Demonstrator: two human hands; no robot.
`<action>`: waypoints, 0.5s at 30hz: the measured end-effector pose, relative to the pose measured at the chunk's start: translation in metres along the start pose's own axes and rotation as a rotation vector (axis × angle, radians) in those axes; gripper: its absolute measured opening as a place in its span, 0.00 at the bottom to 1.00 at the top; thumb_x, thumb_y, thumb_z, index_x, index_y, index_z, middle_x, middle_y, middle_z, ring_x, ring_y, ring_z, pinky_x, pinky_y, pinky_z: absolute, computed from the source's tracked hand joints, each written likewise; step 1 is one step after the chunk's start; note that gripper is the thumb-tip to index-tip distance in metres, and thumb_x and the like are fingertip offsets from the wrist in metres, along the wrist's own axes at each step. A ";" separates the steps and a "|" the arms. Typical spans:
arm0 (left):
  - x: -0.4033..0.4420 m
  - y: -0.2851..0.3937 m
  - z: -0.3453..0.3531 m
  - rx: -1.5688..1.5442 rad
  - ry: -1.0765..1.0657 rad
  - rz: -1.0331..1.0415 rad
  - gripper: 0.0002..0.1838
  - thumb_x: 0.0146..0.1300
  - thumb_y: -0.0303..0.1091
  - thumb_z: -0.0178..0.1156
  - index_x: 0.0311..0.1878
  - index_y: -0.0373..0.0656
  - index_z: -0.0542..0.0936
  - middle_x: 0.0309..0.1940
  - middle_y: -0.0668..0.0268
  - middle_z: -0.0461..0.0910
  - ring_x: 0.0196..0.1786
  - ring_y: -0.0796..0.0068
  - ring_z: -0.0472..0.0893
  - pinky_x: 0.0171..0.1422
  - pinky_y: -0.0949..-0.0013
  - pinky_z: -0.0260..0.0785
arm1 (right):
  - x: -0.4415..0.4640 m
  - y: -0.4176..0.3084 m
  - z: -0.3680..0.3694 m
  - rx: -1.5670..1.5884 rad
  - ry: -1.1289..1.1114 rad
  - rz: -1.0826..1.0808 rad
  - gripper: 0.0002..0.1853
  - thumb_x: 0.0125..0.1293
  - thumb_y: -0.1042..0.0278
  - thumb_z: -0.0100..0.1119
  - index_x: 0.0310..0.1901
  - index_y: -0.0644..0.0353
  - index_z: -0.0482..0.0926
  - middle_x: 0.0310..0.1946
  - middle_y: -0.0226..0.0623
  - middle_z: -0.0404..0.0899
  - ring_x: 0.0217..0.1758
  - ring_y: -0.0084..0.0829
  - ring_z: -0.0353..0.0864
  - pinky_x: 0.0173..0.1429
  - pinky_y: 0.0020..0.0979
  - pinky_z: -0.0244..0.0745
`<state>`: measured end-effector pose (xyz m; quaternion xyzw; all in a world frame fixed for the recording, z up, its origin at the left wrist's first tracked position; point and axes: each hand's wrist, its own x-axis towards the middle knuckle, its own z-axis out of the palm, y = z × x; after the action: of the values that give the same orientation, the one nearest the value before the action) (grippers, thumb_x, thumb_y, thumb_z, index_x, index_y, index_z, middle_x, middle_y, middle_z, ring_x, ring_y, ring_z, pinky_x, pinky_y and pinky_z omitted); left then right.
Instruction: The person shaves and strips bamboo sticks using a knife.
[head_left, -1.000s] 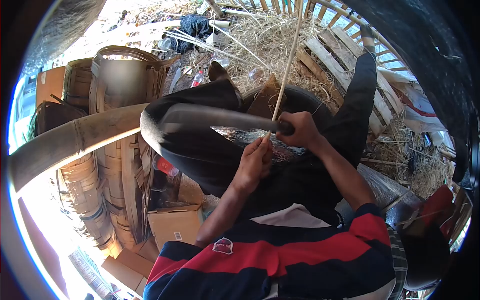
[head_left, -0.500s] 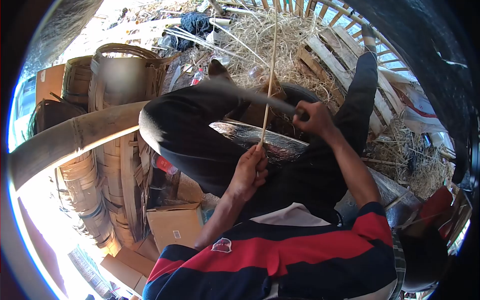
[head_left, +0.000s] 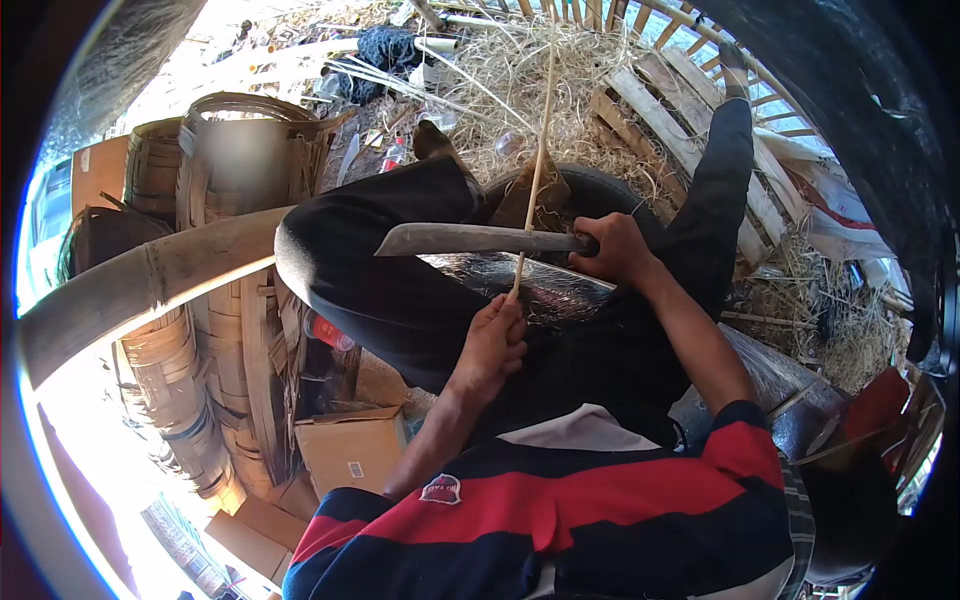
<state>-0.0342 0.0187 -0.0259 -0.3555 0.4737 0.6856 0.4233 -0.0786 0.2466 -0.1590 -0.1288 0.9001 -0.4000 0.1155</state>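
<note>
Knife (head_left: 450, 239) level in the right hand (head_left: 612, 248), fingers wrapped around the handle, and that long blade runs leftward, tip out past the left hand (head_left: 492, 340). It crosses in front of the stick (head_left: 540, 150), hiding a short stretch; whether the edge touches, I can't tell from this angle. And the left hand, lower and closer to the body, has its thumb and fingers closed on the stick's near end. Up it goes from that grip, thin and pale, leaning a touch right and away past both hands.

Beneath the blade, between the legs, there's a shiny sheet (head_left: 545, 285), and just beyond the right hand curves a dark round rim (head_left: 600, 180). Farther out, past the hands, shavings (head_left: 500, 80) lie in a tangle, with wooden slats (head_left: 665, 115) to their right. Over left of the left hand, a thick bamboo pole (head_left: 150, 275) runs in toward the knee, woven baskets (head_left: 240, 170) standing behind it. Nearer the body on that same side sits a cardboard box (head_left: 350, 450), a red-labelled bottle (head_left: 330, 330) just beyond it.
</note>
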 end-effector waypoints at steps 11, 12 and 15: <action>-0.016 -0.010 -0.008 -0.052 -0.026 0.024 0.11 0.76 0.44 0.45 0.36 0.53 0.65 0.18 0.80 0.54 0.15 0.91 0.50 0.15 0.82 0.40 | 0.017 0.068 0.010 0.065 0.390 0.242 0.15 0.48 0.56 0.67 0.32 0.58 0.81 0.24 0.45 0.82 0.30 0.47 0.84 0.39 0.40 0.79; -0.011 -0.011 -0.007 -0.059 -0.027 0.023 0.11 0.76 0.44 0.45 0.36 0.53 0.65 0.18 0.80 0.54 0.15 0.91 0.50 0.15 0.82 0.40 | 0.013 0.060 0.011 0.084 0.443 0.152 0.15 0.49 0.56 0.67 0.32 0.58 0.81 0.24 0.44 0.82 0.30 0.47 0.83 0.38 0.40 0.79; 0.010 -0.007 0.003 -0.024 -0.021 0.108 0.10 0.76 0.43 0.46 0.37 0.53 0.66 0.19 0.80 0.55 0.15 0.91 0.52 0.16 0.82 0.42 | 0.009 0.021 0.017 0.160 0.141 0.072 0.15 0.48 0.56 0.68 0.31 0.58 0.80 0.22 0.40 0.81 0.28 0.44 0.83 0.35 0.40 0.79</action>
<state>-0.0315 0.0256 -0.0360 -0.3272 0.4794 0.7168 0.3865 -0.0844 0.2457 -0.1866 -0.0584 0.8752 -0.4742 0.0762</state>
